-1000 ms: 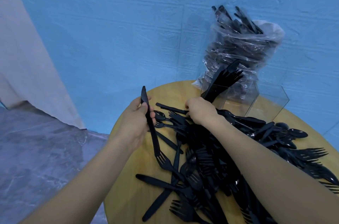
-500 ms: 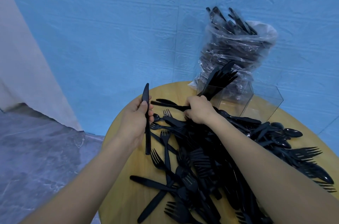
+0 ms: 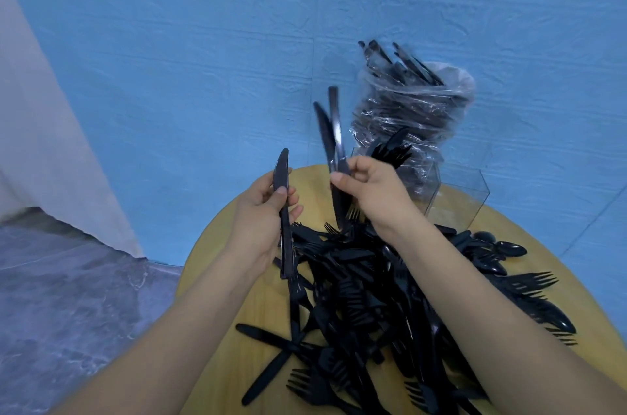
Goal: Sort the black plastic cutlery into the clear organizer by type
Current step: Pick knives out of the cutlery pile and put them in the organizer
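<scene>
At the bottom of the frame our two forearms reach in over a round wooden table [image 3: 217, 329]. A heap of black cutlery [image 3: 366, 306] covers the lower centre and right of it: forks, knives and some spoons, tangled together. Just above the heap, left of centre, our left hand [image 3: 261, 221] grips a single knife [image 3: 284, 211] held nearly upright, blade tip pointing up, thumb pressed against the handle. Beside it, at centre, our right hand [image 3: 369, 194] pinches two more knives [image 3: 334, 143] between thumb and fingers; they stand upright and slightly blurred, their upper ends rising against the blue wall [image 3: 203, 58]. Behind the right hand, right of centre, sits the clear organizer [image 3: 471, 190], with forks [image 3: 390, 149] leaning in its left compartment. Behind that stands a clear plastic bag [image 3: 414, 109] stuffed with black cutlery. A pale curtain [image 3: 44, 109] hangs at the far left, above grey marbled floor [image 3: 68, 306].
</scene>
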`<control>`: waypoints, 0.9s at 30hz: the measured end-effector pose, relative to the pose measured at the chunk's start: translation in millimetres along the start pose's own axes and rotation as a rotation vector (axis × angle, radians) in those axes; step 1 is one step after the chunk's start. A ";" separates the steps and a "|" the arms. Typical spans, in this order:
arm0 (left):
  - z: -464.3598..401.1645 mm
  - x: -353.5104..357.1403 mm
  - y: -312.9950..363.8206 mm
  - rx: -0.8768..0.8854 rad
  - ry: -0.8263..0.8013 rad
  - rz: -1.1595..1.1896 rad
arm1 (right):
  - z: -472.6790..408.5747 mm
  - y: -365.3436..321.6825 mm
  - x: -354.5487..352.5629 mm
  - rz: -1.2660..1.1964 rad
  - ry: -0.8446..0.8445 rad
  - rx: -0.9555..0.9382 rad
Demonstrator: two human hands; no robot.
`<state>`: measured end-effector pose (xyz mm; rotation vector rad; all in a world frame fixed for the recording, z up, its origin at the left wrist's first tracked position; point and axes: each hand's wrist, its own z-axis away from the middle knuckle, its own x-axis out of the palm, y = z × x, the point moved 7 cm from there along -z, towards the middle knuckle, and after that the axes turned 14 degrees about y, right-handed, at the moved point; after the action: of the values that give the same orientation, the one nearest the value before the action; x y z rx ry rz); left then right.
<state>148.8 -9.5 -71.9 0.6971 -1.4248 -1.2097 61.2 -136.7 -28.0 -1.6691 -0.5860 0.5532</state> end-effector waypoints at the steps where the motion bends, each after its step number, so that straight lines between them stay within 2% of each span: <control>1: 3.3 3.6 0.3 0.003 -0.009 0.006 | 10.3 4.0 1.8 -0.030 -0.034 0.047; 4: 14.5 8.7 2.2 0.019 0.005 0.002 | 38.3 15.4 5.1 -0.035 -0.097 0.144; 7: 25.9 10.7 3.7 0.020 0.016 0.010 | 57.4 20.5 5.0 -0.004 -0.100 0.163; 11: 35.5 14.1 3.8 0.029 0.010 -0.003 | 68.4 19.4 -0.3 0.241 -0.021 0.011; 17: 49.2 20.7 6.5 0.006 0.028 0.021 | 82.1 9.4 1.6 0.297 0.074 -0.131; 27: 64.8 26.8 16.1 -0.052 -0.051 0.036 | 84.1 3.2 6.9 0.029 -0.008 0.053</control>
<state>84.0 -9.8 -40.5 0.6062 -1.4366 -1.2396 12.3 -70.1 -45.3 -1.6284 -0.5496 0.5921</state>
